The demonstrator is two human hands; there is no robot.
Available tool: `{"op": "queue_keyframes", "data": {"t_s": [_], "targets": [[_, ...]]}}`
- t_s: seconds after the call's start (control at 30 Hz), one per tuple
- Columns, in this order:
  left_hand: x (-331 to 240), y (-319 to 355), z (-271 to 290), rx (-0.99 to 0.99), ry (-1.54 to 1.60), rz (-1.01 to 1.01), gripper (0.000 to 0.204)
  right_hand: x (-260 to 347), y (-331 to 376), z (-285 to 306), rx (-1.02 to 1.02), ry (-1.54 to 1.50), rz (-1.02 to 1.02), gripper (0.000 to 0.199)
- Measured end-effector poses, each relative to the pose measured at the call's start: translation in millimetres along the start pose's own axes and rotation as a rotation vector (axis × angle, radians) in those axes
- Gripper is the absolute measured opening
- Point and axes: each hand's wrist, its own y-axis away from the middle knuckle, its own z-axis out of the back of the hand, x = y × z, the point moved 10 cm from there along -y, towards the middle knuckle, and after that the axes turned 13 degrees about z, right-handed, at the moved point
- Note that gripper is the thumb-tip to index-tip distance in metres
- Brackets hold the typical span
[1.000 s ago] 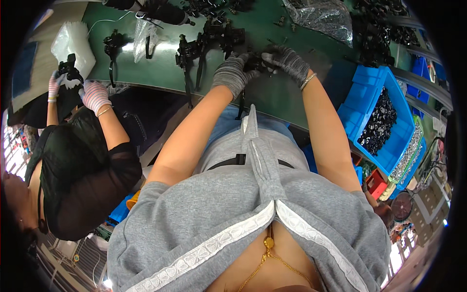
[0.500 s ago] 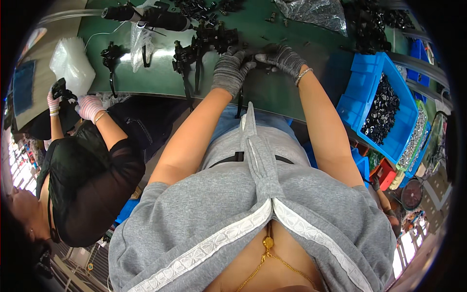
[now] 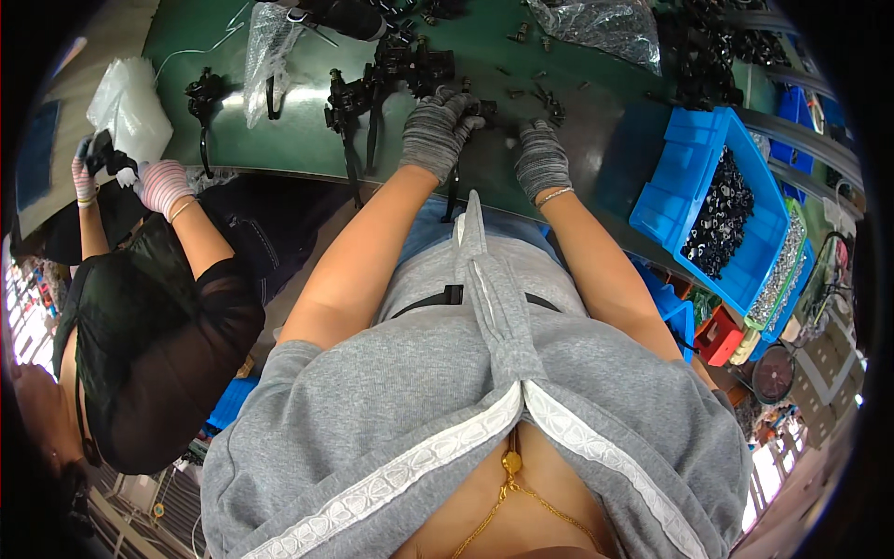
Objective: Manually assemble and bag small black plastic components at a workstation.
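My left hand, in a grey knit glove, is closed around a black brake lever assembly. Its lever blade points down past the near table edge, and the body pokes out beside my fingertips. Just to the right, my right hand is low over the table in a matching glove. Those fingers look bent together, and whatever they pinch is hidden or too small to name. Left of my left hand lie more black lever assemblies. Small dark fittings rest beyond my right hand.
A blue bin of small black parts stands at right, beside a tray of silvery pieces. Clear plastic bags lie at the back. At left, a co-worker in striped gloves handles a black part.
My right hand has drawn back toward me and away from the assembly in my left hand, its fingers folding in. My left hand stays nearly in place. Small fittings behind are now uncovered.
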Motion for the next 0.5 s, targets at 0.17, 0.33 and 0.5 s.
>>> {"op": "queue_keyframes", "data": {"t_s": [0.17, 0.33, 0.5], "targets": [[-1, -3, -2, 0.011, -0.007, -0.005, 0.037, -17, -9, 7, -0.201, -0.145, 0.058, 0.031], [4, -4, -3, 0.056, -0.014, 0.016, 0.038, -3, -25, 48, -0.020, -1.048, -0.226, 0.026], [4, -6, -9, 0.049, -0.055, 0.005, 0.037, 14, -52, 40, 0.327, -0.809, -0.074, 0.028]]}}
